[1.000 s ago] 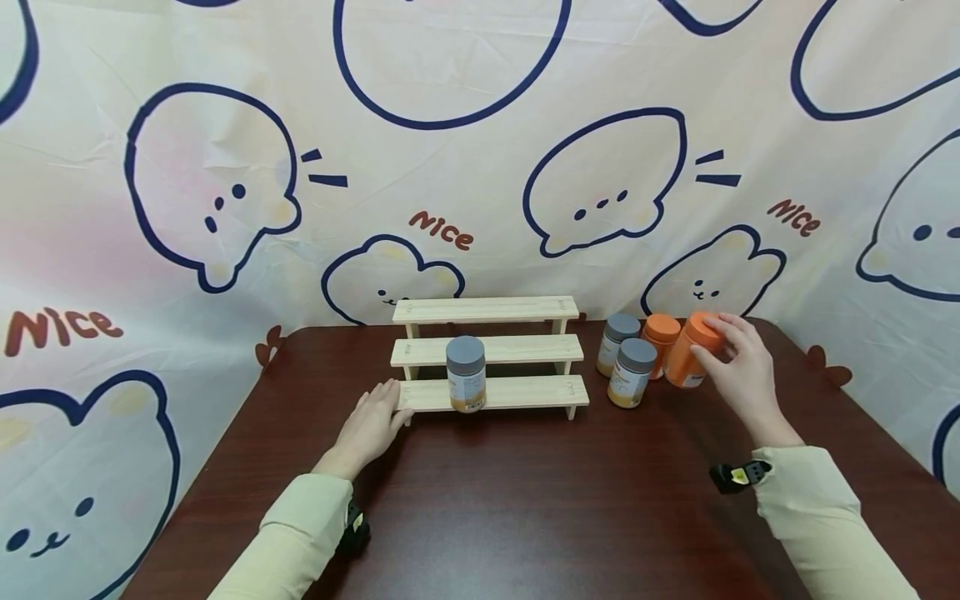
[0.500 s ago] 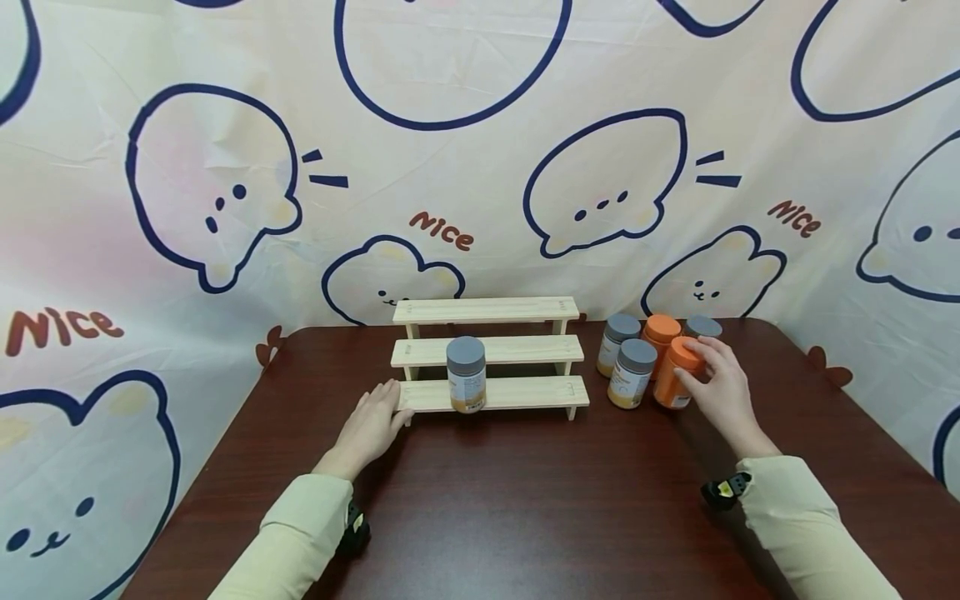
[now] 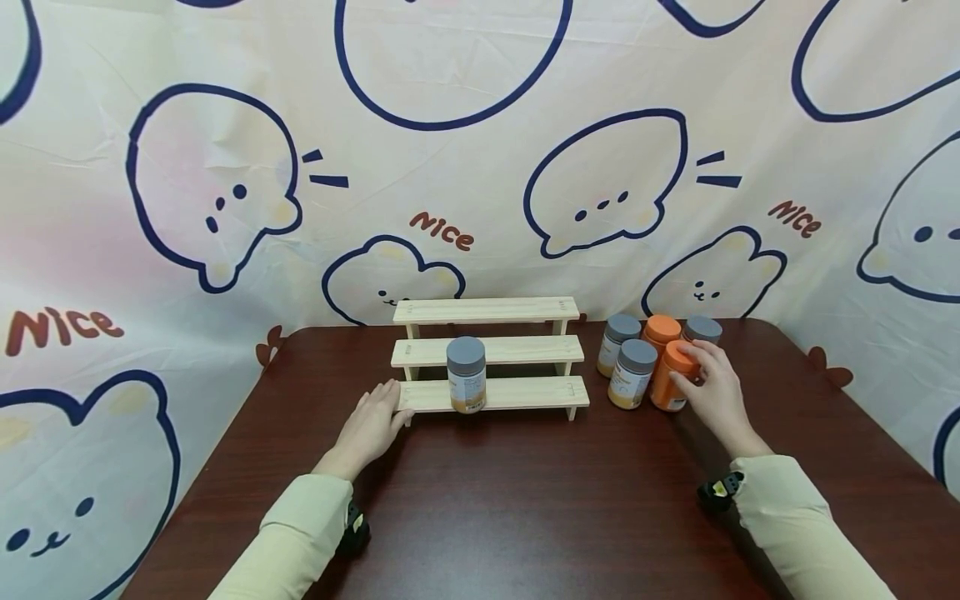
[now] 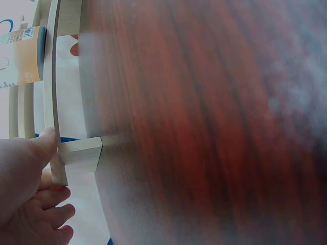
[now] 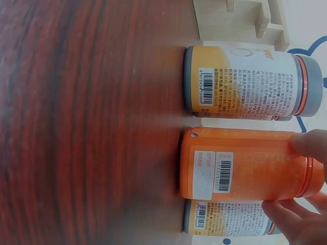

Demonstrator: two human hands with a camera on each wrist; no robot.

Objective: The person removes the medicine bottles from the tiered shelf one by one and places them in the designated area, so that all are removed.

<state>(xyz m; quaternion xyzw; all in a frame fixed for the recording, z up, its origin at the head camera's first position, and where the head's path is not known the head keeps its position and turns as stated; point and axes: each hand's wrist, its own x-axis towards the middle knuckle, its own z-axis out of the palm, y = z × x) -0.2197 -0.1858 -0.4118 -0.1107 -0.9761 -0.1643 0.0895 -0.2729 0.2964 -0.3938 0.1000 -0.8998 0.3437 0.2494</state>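
In the head view my left hand point(image 3: 367, 427) holds the left end of the lowest step of a three-tier wooden display stand point(image 3: 528, 392). The left wrist view shows the thumb point(image 4: 45, 145) against the board and the fingers curled by its end. On that step stands a grey-lidded jar point(image 3: 467, 383) with a white and yellow label. At the right, my right hand point(image 3: 716, 392) pinches an orange bottle point(image 3: 664, 388) near its cap, thumb on one side and fingers on the other. The bottle stands upright on the table, close beside a grey-lidded jar point(image 5: 240, 81).
Left of the held bottle stand two grey-lidded jars, one in front point(image 3: 628, 385) and one behind point(image 3: 617, 343). Another orange bottle point(image 3: 660, 330) and a grey-lidded jar point(image 3: 703, 328) stand behind it. A patterned cloth point(image 3: 480, 183) hangs behind the dark wooden table point(image 3: 510, 500).
My right hand has moved the orange bottle left and toward me, from tilted to upright, uncovering the grey-lidded jar behind it. The left hand and the stand have kept their place.
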